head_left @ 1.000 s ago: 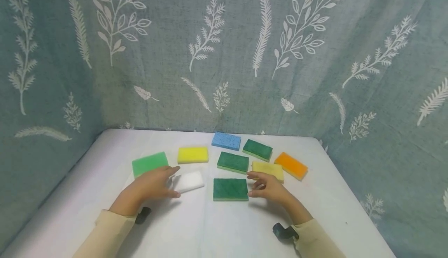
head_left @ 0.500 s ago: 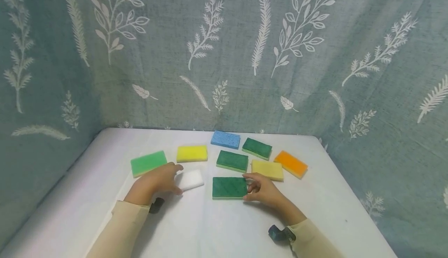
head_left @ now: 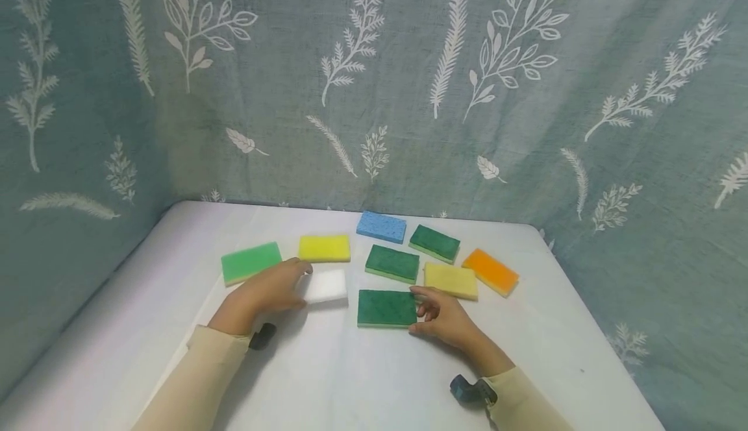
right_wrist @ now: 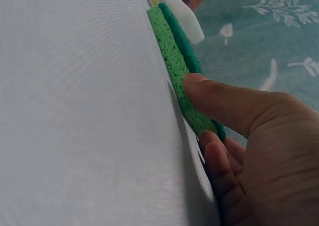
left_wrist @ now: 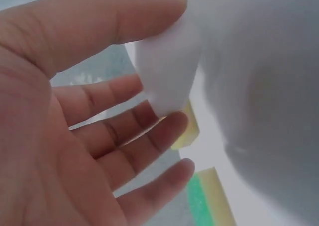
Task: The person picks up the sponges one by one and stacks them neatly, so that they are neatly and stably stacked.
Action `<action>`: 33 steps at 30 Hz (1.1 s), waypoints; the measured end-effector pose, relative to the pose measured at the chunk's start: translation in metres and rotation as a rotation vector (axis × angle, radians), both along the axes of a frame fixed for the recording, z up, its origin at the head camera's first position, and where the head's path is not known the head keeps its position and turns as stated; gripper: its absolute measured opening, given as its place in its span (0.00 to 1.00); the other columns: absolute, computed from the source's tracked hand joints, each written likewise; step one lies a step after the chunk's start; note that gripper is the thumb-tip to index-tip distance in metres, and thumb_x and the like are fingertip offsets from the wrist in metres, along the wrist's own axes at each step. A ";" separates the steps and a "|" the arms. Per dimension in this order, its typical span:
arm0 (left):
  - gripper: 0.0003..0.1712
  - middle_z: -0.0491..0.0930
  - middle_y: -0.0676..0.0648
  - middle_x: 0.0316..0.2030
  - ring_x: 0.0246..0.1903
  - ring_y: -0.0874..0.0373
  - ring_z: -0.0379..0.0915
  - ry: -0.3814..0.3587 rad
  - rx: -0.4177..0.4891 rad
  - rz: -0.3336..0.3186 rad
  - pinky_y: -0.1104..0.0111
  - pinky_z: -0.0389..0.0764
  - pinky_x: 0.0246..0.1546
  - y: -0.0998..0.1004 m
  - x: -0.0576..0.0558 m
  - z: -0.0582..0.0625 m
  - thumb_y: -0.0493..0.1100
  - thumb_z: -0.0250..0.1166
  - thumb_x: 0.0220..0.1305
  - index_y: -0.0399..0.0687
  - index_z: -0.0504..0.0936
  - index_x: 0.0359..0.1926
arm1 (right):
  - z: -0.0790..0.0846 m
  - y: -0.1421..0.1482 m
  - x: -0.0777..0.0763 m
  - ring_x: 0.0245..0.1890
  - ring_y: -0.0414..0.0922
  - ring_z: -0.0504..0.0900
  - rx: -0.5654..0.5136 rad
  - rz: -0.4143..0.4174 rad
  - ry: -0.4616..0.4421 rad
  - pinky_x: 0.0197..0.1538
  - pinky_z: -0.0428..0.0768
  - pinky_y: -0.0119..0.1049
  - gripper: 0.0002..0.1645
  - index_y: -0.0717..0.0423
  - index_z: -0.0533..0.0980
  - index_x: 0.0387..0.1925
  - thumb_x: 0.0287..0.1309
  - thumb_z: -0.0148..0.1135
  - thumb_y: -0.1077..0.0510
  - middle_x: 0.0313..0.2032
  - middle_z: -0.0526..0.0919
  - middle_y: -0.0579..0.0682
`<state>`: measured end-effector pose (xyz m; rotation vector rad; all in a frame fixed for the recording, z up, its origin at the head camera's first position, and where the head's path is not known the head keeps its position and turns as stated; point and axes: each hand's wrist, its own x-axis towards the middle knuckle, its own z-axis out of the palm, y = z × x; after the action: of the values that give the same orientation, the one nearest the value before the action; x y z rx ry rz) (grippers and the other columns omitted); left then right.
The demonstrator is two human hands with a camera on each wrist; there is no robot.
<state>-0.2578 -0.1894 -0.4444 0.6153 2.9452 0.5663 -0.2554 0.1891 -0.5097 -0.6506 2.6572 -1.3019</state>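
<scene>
Your left hand (head_left: 265,295) pinches the white sponge (head_left: 327,286) between thumb and fingers, while your right hand (head_left: 447,317) grips the right end of the front green sponge (head_left: 386,307), thumb on its near long edge. That front green sponge sits with its dark face up over a lighter layer, its long axis running left to right across you. You have the white sponge just left of it, the long axis lying roughly the same way and the free end pointing at the front green sponge.

Seen from your hands, the white sponge reaches rightward out of the left one, and the front green sponge leftward out of the right one. The pale yellow sponge (head_left: 448,280) lies beyond and right of the front green sponge; the bright yellow sponge (head_left: 324,248) lies beyond and left of it.

Your left hand hides the white sponge's left end. In your left wrist view that sponge blurs into pale surroundings, and whether it clears the worktop (head_left: 362,379) is hard to tell.
</scene>
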 end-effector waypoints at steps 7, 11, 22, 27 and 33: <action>0.35 0.74 0.43 0.56 0.56 0.47 0.71 0.008 0.018 -0.014 0.53 0.71 0.59 0.015 -0.005 -0.003 0.45 0.77 0.48 0.43 0.76 0.58 | 0.002 0.004 0.002 0.30 0.43 0.76 0.013 -0.007 0.018 0.34 0.80 0.33 0.48 0.50 0.72 0.65 0.38 0.82 0.53 0.32 0.78 0.43; 0.36 0.73 0.43 0.59 0.57 0.47 0.70 0.025 0.076 -0.032 0.52 0.71 0.59 0.025 -0.001 -0.003 0.46 0.76 0.49 0.44 0.76 0.59 | 0.004 0.002 0.003 0.30 0.43 0.76 0.010 0.004 0.016 0.34 0.80 0.33 0.48 0.50 0.71 0.65 0.39 0.81 0.53 0.33 0.79 0.44; 0.33 0.75 0.45 0.53 0.52 0.51 0.73 0.169 0.117 -0.219 0.57 0.74 0.56 0.055 0.002 -0.013 0.48 0.74 0.53 0.40 0.77 0.58 | 0.006 0.001 0.000 0.29 0.43 0.75 0.008 -0.007 0.027 0.33 0.79 0.32 0.46 0.50 0.72 0.64 0.40 0.81 0.55 0.32 0.78 0.44; 0.33 0.75 0.48 0.52 0.52 0.54 0.72 0.140 0.117 -0.222 0.59 0.74 0.56 0.071 0.008 -0.014 0.50 0.74 0.54 0.41 0.77 0.59 | 0.005 0.002 0.000 0.30 0.43 0.76 0.004 -0.006 0.027 0.33 0.79 0.33 0.47 0.50 0.72 0.64 0.40 0.81 0.55 0.33 0.79 0.43; 0.34 0.75 0.47 0.53 0.53 0.53 0.72 0.156 0.067 -0.235 0.59 0.74 0.56 0.086 0.015 -0.016 0.52 0.73 0.55 0.40 0.76 0.60 | 0.001 0.002 -0.001 0.31 0.43 0.77 0.000 0.003 0.031 0.35 0.80 0.33 0.48 0.48 0.71 0.66 0.40 0.81 0.54 0.35 0.79 0.42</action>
<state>-0.2427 -0.1032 -0.4609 1.0412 2.9424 0.6189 -0.2561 0.1909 -0.5085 -0.6795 2.6799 -1.3010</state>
